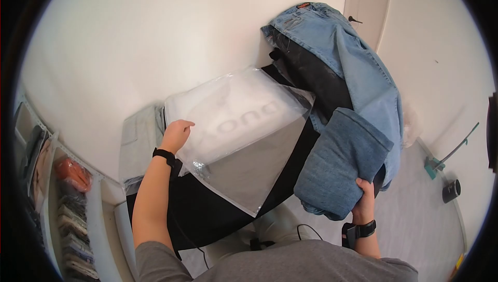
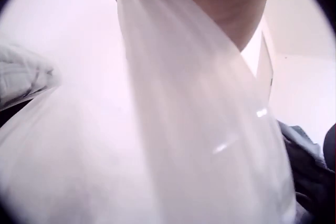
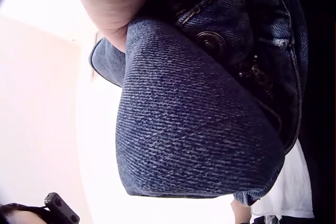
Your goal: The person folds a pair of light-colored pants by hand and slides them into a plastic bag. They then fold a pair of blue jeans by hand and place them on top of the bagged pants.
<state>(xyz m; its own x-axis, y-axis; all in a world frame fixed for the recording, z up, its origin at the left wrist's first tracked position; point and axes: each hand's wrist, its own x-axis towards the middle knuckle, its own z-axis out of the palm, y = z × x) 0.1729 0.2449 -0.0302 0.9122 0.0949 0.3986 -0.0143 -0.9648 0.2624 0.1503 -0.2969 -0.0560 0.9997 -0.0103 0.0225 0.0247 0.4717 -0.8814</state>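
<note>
Bagging, I judge: my left hand [image 1: 176, 134] pinches the plastic bag [image 1: 244, 121] at left, right hand [image 1: 365, 199] clutches folded jeans [image 1: 342, 162]; next needs its mouth wide.

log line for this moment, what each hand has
left hand: holds clear plastic bag by its edge | right hand: grips folded jeans from below | behind: light blue denim garment, draped

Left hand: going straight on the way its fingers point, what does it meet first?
The bag: the left hand grips its edge, fingers pointing across it. Beyond, probably the black garment under the pale jeans, though depth is unclear.
</note>
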